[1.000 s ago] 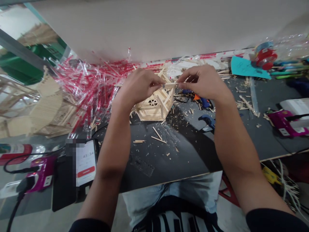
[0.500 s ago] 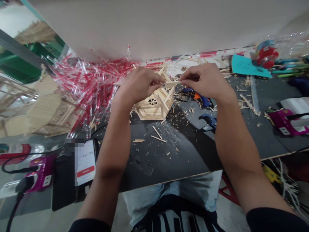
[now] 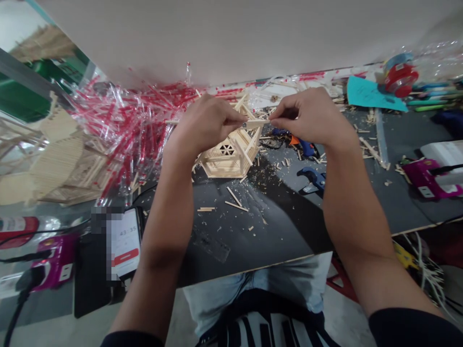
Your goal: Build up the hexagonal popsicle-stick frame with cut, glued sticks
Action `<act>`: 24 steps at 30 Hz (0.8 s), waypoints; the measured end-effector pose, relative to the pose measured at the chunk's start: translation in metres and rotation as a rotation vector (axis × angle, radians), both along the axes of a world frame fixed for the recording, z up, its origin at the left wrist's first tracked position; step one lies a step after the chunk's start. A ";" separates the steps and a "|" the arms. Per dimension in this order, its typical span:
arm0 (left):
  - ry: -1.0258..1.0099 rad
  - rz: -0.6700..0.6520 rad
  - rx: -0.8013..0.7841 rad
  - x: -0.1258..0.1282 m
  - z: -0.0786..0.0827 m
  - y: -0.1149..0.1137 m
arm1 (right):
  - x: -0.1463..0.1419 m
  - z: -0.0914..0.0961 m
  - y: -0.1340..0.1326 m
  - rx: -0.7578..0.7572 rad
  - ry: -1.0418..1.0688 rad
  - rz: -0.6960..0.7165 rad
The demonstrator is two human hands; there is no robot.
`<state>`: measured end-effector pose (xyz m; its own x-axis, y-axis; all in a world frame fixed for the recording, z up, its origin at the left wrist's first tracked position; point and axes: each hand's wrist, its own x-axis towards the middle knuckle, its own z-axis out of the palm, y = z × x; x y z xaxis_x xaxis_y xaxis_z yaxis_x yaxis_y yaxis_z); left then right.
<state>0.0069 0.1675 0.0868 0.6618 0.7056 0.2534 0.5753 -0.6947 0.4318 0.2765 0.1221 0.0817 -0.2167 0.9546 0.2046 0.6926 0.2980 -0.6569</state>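
Pale wooden sticks stretch level between my two hands, over a small many-sided model built of sticks. My left hand pinches their left end between thumb and fingers, and a stick tip pokes out on its far left side. At their right end, the thumb and fingertips of my right hand are closed on them. How many sticks are held cannot be made out. My left hand hides part of the model, which stands on the dark table.
Red-and-clear plastic wrappers are heaped at the left back. A blue clamp lies near my right forearm. Several loose sticks and chips litter the tabletop. A phone stands by my left forearm; a purple power socket is at right.
The view has shifted slightly. Both hands keep the same pinch on the sticks, with hardly any movement over the model.
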 end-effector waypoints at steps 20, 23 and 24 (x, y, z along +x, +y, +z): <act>0.148 0.017 0.038 0.004 0.008 -0.007 | -0.002 0.008 -0.004 -0.033 -0.119 -0.008; 0.147 0.009 0.030 0.002 0.007 -0.006 | -0.002 0.008 -0.003 -0.034 -0.134 0.000; 0.142 0.002 0.031 0.002 0.007 -0.005 | -0.002 0.008 -0.003 -0.033 -0.135 0.003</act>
